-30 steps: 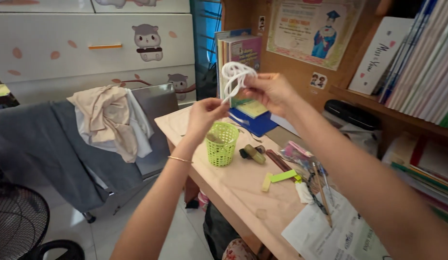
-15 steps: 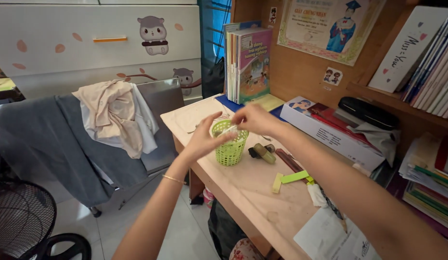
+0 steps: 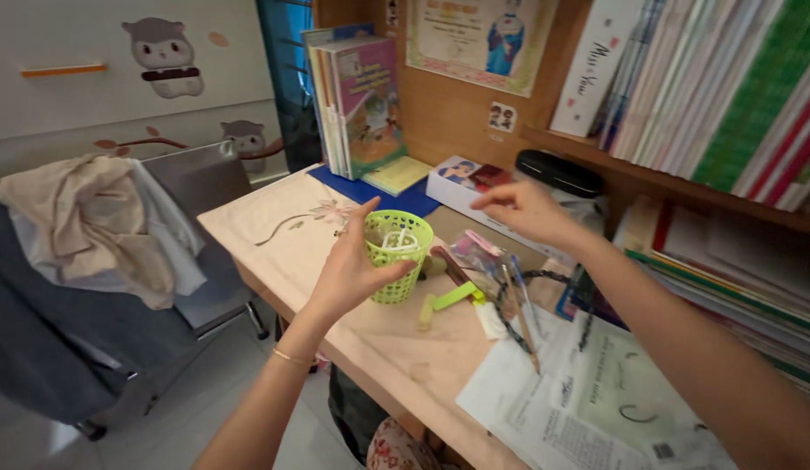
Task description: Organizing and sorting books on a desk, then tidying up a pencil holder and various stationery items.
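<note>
A small green mesh basket [image 3: 405, 261] stands on the wooden desk [image 3: 274, 235]. A coiled white cord [image 3: 394, 239] lies inside it. My left hand [image 3: 346, 270] cups the basket's left side, thumb pressed across its front. My right hand [image 3: 528, 209] hovers to the right of the basket, above the desk, with its fingers spread and nothing in them. A thin bracelet circles my left wrist.
Upright books [image 3: 357, 100] and a white box [image 3: 461, 178] stand at the desk's back, a black case [image 3: 557, 172] beside them. Pens, green strips [image 3: 453, 298] and printed papers [image 3: 596, 392] lie right of the basket. A chair with clothes [image 3: 91, 226] is at the left.
The white cord, held up in both hands a second ago, now lies in the basket. My right hand has let go and moved away to the right. The view has shifted right.
</note>
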